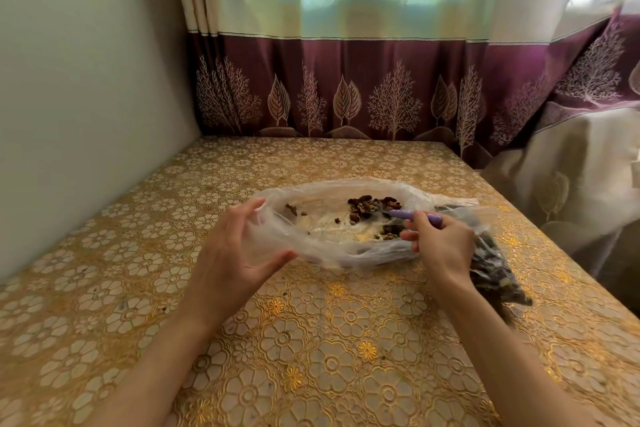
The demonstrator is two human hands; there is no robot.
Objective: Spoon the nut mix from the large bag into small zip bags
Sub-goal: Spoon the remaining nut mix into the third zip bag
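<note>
The large bag lies on its side in the middle of the table, its long axis running left to right, with the open mouth pointing left and slightly toward the near edge. The left hand grips the mouth's rim, thumb at the near side and fingers curled over the far side, holding the clear plastic spread wide. The right hand pinches the handle of a purple spoon, which enters the bag from the right and points left and far toward the nut mix. The spoon's bowl sits at the edge of that pile (its exact shape is hard to make out among the nuts). A few loose bits lie scattered further left inside the bag.

Just right of the right hand and wrist lies a heap of small zip bags already holding dark nut mix, stretching from beside the large bag toward the near right; the wrist covers part of it. The table wears a gold floral cloth. A wall stands on the left, and a curtain with a maroon tree-patterned band hangs along the far side.
</note>
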